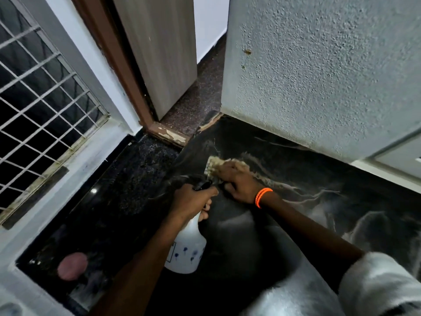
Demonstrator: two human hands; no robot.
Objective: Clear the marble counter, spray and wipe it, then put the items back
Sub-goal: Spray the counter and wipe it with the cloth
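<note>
Surroundings: we note grey textured wall (319,76) behind black veined marble counter (296,179).
Right hand (239,182): flat, pressing pale yellow cloth (214,165) onto counter.
Left hand (193,199): gripping white plastic spray bottle (188,249) beside the cloth.

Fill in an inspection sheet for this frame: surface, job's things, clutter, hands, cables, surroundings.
Surface: dark veined marble counter, glossy, with reflections.
Job's things: white plastic spray bottle with blue print, held off upright; pale yellowish cleaning cloth flat on the counter.
Clutter: blurred pinkish round patch on the dark ledge at lower left; cannot tell what it is.
Hands: left hand grips the bottle's neck; right hand, orange wristband, presses the cloth.
Cables: nothing seen.
Surroundings: textured grey wall, grilled window, brown-framed door.
</note>
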